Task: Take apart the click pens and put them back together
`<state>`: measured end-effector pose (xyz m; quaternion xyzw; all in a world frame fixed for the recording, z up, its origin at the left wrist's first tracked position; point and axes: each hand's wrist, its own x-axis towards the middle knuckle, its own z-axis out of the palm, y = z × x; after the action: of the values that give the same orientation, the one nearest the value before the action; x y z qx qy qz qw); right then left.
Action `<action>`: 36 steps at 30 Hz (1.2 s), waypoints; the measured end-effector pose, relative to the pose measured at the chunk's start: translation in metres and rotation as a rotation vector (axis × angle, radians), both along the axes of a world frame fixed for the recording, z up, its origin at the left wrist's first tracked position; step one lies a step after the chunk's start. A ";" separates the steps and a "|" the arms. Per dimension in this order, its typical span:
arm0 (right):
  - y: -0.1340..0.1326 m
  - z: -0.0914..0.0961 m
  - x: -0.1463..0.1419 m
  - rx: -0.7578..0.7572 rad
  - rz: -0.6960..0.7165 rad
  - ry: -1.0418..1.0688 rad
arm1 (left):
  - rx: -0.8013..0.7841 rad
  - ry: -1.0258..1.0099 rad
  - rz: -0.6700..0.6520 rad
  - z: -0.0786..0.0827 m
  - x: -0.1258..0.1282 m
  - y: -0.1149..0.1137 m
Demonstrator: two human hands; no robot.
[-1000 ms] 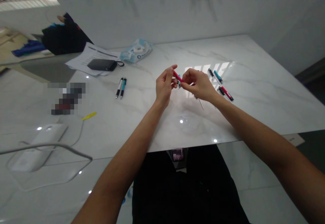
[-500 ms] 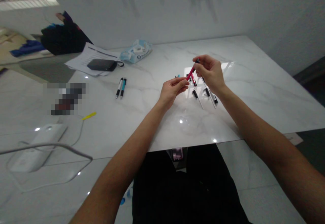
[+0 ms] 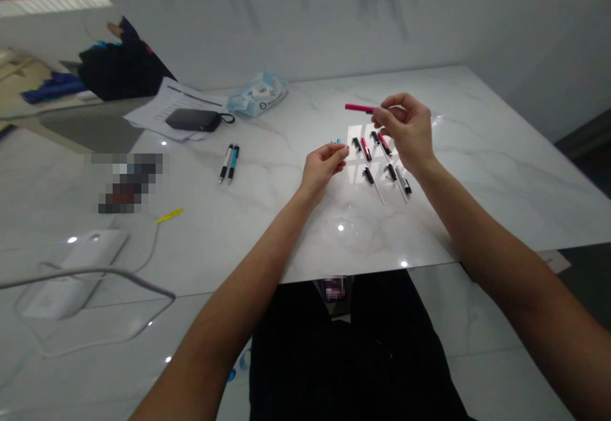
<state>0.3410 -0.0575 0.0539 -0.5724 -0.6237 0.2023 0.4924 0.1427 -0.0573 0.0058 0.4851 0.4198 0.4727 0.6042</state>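
Over a marble tabletop (image 3: 482,153), right fingers (image 3: 384,111) pinch a pink pen (image 3: 358,107); left hand's (image 3: 323,167) hold unclear.

A pen barrel (image 3: 359,107) is held in the right hand (image 3: 405,133), above the desk (image 3: 501,172), and projects to that hand's left. A small pen part (image 3: 338,141) is seen at the fingertips of the left hand (image 3: 323,167). Further pen parts (image 3: 382,163) are laid out in rows on the desk, between the two hands and below the right hand. Two pens (image 3: 229,164) are placed side by side to the left, well apart from the left hand. Behind them, a pouch (image 3: 193,120) is set on sheets of paper (image 3: 186,96), and a plastic bag (image 3: 258,94) is laid just to the right, near the desk's far edge.
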 end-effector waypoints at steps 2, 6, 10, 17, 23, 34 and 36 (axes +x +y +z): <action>0.001 -0.001 0.001 0.002 0.008 -0.017 | 0.033 0.042 0.014 -0.001 0.001 0.000; 0.000 -0.001 0.000 -0.029 -0.007 -0.081 | 0.098 0.108 0.013 -0.002 0.002 0.000; -0.001 0.000 -0.001 -0.028 0.009 -0.043 | 0.138 0.135 0.023 -0.001 0.003 -0.001; -0.003 0.001 -0.004 -0.017 0.056 -0.017 | 0.161 0.185 0.007 0.006 0.004 -0.007; -0.005 0.003 -0.006 -0.028 0.070 -0.101 | 0.169 0.192 -0.010 0.006 0.005 -0.008; -0.017 0.004 -0.006 -0.089 0.076 -0.327 | 0.284 0.291 -0.089 -0.009 0.003 -0.001; -0.017 0.004 -0.006 -0.086 0.070 -0.352 | 0.304 0.313 -0.096 -0.009 0.003 -0.001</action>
<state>0.3351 -0.0742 0.0579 -0.5973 -0.7107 0.1425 0.3433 0.1459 -0.0586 -0.0032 0.6573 0.4088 0.4204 0.4733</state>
